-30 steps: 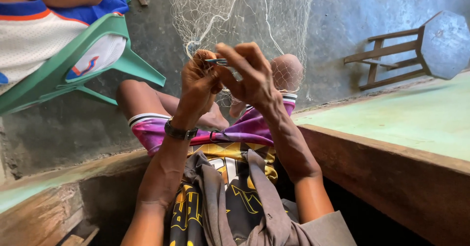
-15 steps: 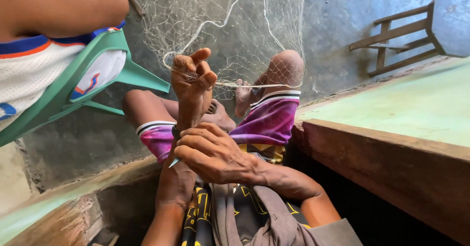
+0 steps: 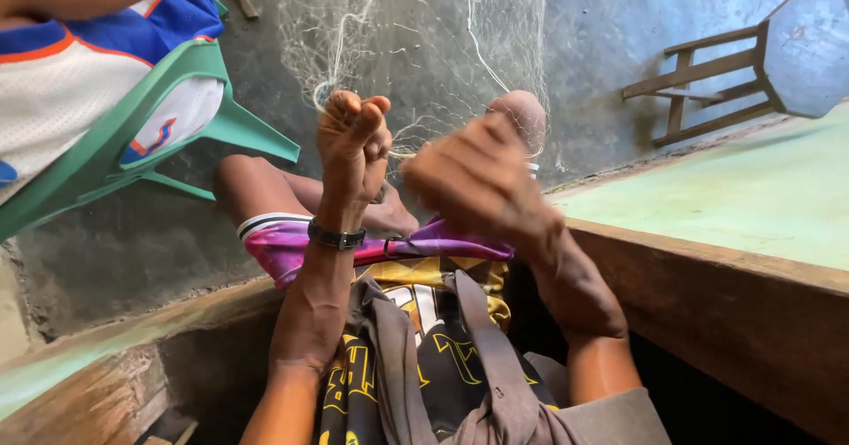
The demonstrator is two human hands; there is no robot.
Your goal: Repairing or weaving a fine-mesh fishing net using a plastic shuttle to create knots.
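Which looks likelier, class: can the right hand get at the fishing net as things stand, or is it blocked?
Probably yes. The right hand, though blurred, is raised beside the left hand, which pinches the fishing net; nothing visible lies between.

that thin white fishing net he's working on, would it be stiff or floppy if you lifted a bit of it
Probably floppy: the fishing net hangs in loose, uneven folds against the wall. Likely very light, since its threads look hair-thin and see-through. It may snag easily; strands run to the left hand, while the blurred right hand is close by.

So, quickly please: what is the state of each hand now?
Left hand: fingers pinched together on the fishing net, holding its mesh up.
Right hand: blurred and curled; whether it holds anything cannot be told.
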